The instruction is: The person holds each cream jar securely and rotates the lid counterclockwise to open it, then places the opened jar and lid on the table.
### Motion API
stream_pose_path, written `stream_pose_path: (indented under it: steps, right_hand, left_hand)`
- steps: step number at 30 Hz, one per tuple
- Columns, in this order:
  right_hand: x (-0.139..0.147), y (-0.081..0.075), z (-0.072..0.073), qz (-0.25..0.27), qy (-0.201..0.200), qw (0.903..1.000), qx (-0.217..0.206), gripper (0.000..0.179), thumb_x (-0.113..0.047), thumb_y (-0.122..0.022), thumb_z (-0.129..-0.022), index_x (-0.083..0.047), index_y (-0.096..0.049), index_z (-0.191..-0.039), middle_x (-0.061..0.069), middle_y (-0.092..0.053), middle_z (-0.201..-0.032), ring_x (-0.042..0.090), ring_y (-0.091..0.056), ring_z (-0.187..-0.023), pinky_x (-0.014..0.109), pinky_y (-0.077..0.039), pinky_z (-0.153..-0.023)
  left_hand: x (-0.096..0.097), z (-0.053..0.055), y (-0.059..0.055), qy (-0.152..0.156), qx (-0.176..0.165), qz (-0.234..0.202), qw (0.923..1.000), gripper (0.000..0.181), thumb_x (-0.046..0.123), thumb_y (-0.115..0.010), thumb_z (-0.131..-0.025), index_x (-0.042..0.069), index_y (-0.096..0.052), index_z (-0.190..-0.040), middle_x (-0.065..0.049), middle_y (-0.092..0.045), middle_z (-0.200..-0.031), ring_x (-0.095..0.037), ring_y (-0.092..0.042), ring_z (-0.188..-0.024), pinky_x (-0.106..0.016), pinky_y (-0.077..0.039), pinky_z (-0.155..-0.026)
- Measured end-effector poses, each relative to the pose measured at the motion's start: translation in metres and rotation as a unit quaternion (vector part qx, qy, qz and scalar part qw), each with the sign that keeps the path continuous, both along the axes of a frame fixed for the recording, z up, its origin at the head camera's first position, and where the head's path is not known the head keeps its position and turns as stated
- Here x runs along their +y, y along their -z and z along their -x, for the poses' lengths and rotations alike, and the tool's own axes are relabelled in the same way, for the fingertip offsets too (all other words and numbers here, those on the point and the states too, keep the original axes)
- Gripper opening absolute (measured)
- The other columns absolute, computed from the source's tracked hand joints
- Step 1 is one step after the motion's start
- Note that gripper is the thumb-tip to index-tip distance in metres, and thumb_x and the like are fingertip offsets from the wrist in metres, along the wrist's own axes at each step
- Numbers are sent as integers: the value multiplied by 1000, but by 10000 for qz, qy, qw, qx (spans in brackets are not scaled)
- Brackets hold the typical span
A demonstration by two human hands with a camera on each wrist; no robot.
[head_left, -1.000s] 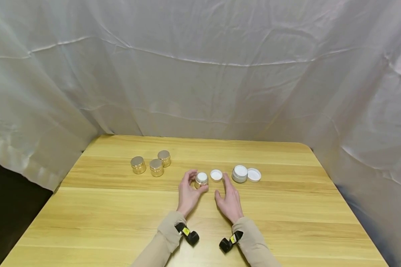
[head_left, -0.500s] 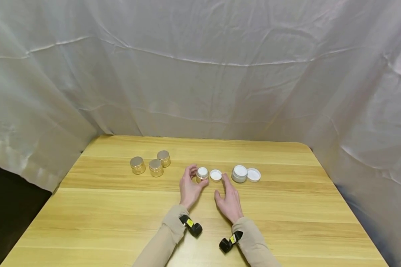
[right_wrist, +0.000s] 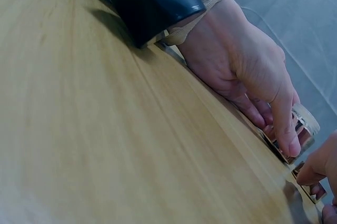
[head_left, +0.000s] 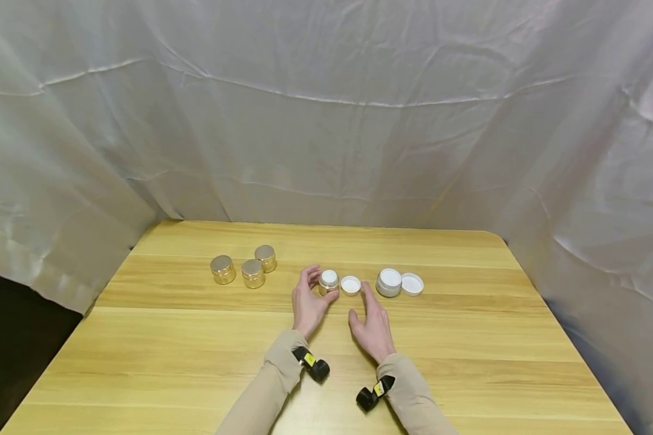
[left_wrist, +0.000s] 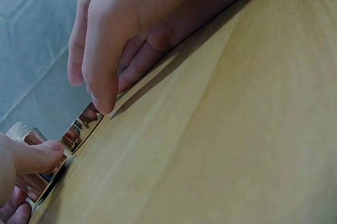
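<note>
Head camera view: Two beige sleeves [head_left: 277, 365] reach across a wood-grain counter [head_left: 141, 356], each wrist carrying a small black camera [head_left: 317, 368] with a yellow label. The hands work side by side beyond them. The right hand [head_left: 373, 326] lies low on the counter, thumb and index finger spread apart, a fingertip touching the edge of a gold-sided lid [head_left: 350, 285] that rests with its white inside facing up. The left hand [head_left: 308, 307] grips an upright gold jar [head_left: 329, 280] with a white top, fingers and thumb around its sides, the jar standing just beside the lid. To the right, near the right hand, sits a pale grey jar [head_left: 389, 282], also white on top, with a round white lid [head_left: 412, 284] lying beside it. Well apart on the left, three capped gold jars [head_left: 253, 273] stand upright in a loose group. Behind the counter hangs a creased, silvery curtain [head_left: 359, 151].
</note>
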State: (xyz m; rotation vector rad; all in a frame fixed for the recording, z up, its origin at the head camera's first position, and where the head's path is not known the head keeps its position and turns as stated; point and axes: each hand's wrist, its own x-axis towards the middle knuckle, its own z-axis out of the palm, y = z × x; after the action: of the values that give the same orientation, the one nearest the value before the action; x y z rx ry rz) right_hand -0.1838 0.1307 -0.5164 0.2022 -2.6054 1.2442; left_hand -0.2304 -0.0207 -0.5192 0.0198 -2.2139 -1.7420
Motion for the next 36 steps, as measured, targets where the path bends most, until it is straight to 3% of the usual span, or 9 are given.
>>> stream_pose_path:
  steps: [14, 19, 24, 27, 29, 33, 36]
  right_hand:
    - [3, 3, 1, 41, 47, 10000, -22, 69, -7, -66, -90, 3, -36, -151, 28, -51, -147, 45, -48, -137, 56, -38, -118]
    - [1, 3, 1, 107, 16, 9999, -53, 69, -7, -66, -89, 3, -36, -151, 27, -48, -150, 44, -47, -139, 56, -37, -119]
    - [0, 5, 1, 156, 0, 9999, 27, 69, -6, -66, -88, 3, -37, -151, 27, -46, -151, 44, -46, -140, 56, -37, -119]
    - [0, 5, 1, 167, -9, 9998, 93, 68, -5, -66, -88, 3, -38, -150, 27, -47, -151, 45, -46, -139, 57, -37, -119]
    - [-1, 5, 1, 175, -10, 9998, 113, 68, -5, -66, -88, 3, -38, -150, 27, -47, -151, 45, -46, -140, 57, -36, -119]
    - [0, 5, 1, 209, -16, 9997, 133, 66, -4, -66, -88, 2, -40, -149, 26, -48, -151, 44, -47, -139, 57, -37, -120]
    - [0, 5, 2, 238, -36, 9996, 130, 66, -4, -66, -88, 1, -41, -149, 26, -47, -151, 43, -48, -138, 56, -37, -120]
  left_hand:
    - [0, -4, -4, 178, 139, -88, 9997, 68, -6, -84, -71, 0, -53, -132, -19, -65, -128, -36, -62, -122, -44, -49, -112]
    - [-2, -10, -2, 280, 163, -658, 9973, 70, 0, -82, -76, 4, -49, -138, -20, -55, -140, -38, -55, -130, -48, -45, -116]
    - [-5, -21, -1, 188, 666, -1183, 9906, 63, 2, -78, -82, 6, -50, -138, -22, -52, -140, -38, -51, -131, -51, -46, -114]
    - [-7, -25, -3, -71, 971, -1196, 9880, 57, -1, -76, -83, 3, -51, -135, -25, -54, -135, -41, -51, -128, -52, -45, -114]
    - [-9, -28, -6, -379, 1000, -1169, 9874, 54, 0, -75, -84, 2, -52, -133, -25, -55, -133, -41, -51, -126, -52, -43, -114]
    - [-15, -30, -9, -1294, 904, -1036, 9820, 50, 3, -73, -85, 3, -52, -131, -22, -56, -131, -41, -51, -123, -54, -41, -110]
    - [-23, -27, -10, -2010, 977, -987, 9697, 51, 3, -74, -84, 2, -51, -131, -21, -54, -132, -40, -49, -123, -53, -39, -110]
